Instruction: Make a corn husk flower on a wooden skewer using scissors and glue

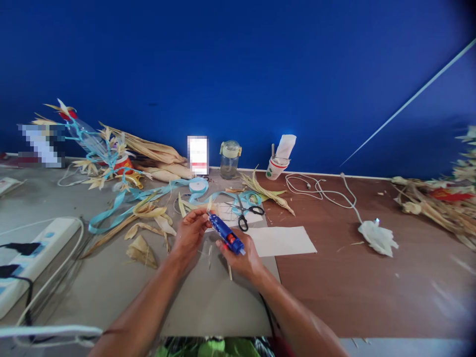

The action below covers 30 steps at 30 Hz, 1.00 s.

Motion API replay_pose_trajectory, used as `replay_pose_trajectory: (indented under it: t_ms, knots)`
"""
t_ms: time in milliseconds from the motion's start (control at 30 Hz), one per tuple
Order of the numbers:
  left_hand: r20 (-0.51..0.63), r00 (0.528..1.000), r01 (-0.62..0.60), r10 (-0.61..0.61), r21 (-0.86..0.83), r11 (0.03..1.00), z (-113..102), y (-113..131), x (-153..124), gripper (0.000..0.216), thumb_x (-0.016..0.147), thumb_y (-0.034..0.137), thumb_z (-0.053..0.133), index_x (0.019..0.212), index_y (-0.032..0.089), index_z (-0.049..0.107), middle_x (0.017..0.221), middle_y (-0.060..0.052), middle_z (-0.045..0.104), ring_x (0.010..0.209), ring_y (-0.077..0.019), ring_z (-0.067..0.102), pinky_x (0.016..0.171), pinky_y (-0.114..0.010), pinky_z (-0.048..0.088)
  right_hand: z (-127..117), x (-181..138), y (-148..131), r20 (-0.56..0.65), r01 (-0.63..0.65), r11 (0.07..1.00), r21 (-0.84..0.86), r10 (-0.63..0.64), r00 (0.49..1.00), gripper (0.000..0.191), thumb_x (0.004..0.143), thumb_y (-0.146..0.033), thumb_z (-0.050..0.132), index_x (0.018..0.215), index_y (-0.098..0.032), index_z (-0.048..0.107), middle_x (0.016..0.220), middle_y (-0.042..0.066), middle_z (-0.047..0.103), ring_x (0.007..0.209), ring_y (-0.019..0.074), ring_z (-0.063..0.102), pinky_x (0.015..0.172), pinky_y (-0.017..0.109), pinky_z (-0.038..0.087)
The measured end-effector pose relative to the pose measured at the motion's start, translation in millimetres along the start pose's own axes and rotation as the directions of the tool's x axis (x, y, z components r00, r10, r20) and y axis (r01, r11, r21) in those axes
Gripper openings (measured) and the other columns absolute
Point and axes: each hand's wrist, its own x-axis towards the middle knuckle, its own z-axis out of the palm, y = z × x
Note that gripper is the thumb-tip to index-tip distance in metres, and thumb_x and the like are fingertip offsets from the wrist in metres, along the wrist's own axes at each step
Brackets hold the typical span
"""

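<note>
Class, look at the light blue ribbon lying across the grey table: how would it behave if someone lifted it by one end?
The ribbon looks thin and lies in loose curves, so it would probably hang floppy. It seems light, likely dragging the dried husks lying on it.

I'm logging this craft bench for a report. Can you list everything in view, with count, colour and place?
glue gun: 1, blue, in right hand
husk piece: 1, pale, at left fingertips
scissors: 1, black handles, behind hands
paper: 1, white, right of hands
ribbon: 1, light blue, left centre
husks: many, tan, left of hands
jar: 1, clear, by wall
cup: 1, white, by wall
cable: 1, white, right
power strip: 1, white, far left
left hand: 1, centre
right hand: 1, centre
</note>
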Motion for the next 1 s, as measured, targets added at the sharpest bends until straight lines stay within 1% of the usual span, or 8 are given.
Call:
replay_pose_trajectory:
  t_ms: [200, 300, 500, 633, 767, 1000]
  knots:
    - [-0.012, 1.000, 0.012, -0.013, -0.015, 1.000, -0.4, -0.9, -0.5, 0.017, 0.063, 0.016, 0.077, 0.078, 0.014, 0.070, 0.075, -0.001, 0.066, 0.055, -0.0045, 0.055, 0.059, -0.018, 0.048, 3.0, 0.9, 5.8, -0.037, -0.049, 0.993, 0.111, 0.053, 0.998, 0.021, 0.077, -0.034, 0.057, 0.064, -0.020, 0.049, 0.059, -0.001, 0.051, 0.053, 0.0117, 0.045, 0.050, 0.022, 0.037]
    - [-0.010, 1.000, 0.008, -0.008, -0.013, 1.000, -1.8, -1.9, 0.0, 0.017, 0.063, 0.017, 0.077, 0.079, 0.014, 0.070, 0.075, 0.000, 0.066, 0.055, -0.0047, 0.055, 0.059, -0.019, 0.048, 3.5, 1.4, 8.0, -0.032, -0.054, 0.988, 0.148, 0.059, 0.998, 0.021, 0.077, -0.035, 0.058, 0.066, -0.020, 0.049, 0.061, -0.002, 0.051, 0.054, 0.0116, 0.045, 0.051, 0.022, 0.038]
    - [-0.016, 1.000, 0.006, -0.006, -0.010, 1.000, -2.1, -1.7, 1.0, 0.021, 0.061, 0.018, 0.078, 0.080, 0.014, 0.070, 0.076, -0.002, 0.067, 0.057, -0.0055, 0.055, 0.057, -0.018, 0.047, 2.3, 2.2, 6.6, -0.017, -0.015, 0.994, 0.109, 0.017, 1.000, 0.017, 0.075, -0.032, 0.058, 0.067, -0.020, 0.049, 0.062, -0.001, 0.051, 0.056, 0.0118, 0.046, 0.053, 0.022, 0.038]
    - [-0.020, 1.000, 0.008, -0.008, 0.000, 1.000, -0.8, -1.0, 1.2, 0.020, 0.061, 0.018, 0.078, 0.079, 0.014, 0.070, 0.074, -0.002, 0.067, 0.056, -0.0055, 0.055, 0.056, -0.018, 0.047, 3.1, 2.2, 4.9, -0.017, -0.026, 0.997, 0.077, 0.027, 0.999, 0.017, 0.075, -0.033, 0.057, 0.067, -0.020, 0.049, 0.059, -0.001, 0.050, 0.054, 0.0119, 0.044, 0.050, 0.022, 0.037]
    - [-0.018, 1.000, -0.002, 0.002, 0.000, 1.000, -2.5, -2.8, 1.9, 0.020, 0.062, 0.018, 0.077, 0.081, 0.014, 0.070, 0.077, -0.003, 0.067, 0.059, -0.0069, 0.057, 0.056, -0.019, 0.047, 2.4, 1.3, 1.9, -0.015, -0.045, 0.998, 0.052, 0.045, 0.999, 0.021, 0.077, -0.035, 0.056, 0.064, -0.020, 0.047, 0.057, -0.002, 0.049, 0.053, 0.0120, 0.044, 0.049, 0.022, 0.036]
    - [-0.013, 1.000, 0.003, -0.003, -0.001, 1.000, -4.5, -4.5, 3.4, 0.020, 0.061, 0.018, 0.078, 0.079, 0.015, 0.070, 0.073, -0.001, 0.066, 0.056, -0.0056, 0.055, 0.057, -0.019, 0.047, 4.5, 1.6, 5.9, -0.028, -0.059, 0.994, 0.092, 0.061, 0.998, 0.021, 0.076, -0.035, 0.057, 0.064, -0.020, 0.049, 0.059, -0.002, 0.050, 0.053, 0.0115, 0.046, 0.049, 0.022, 0.037]
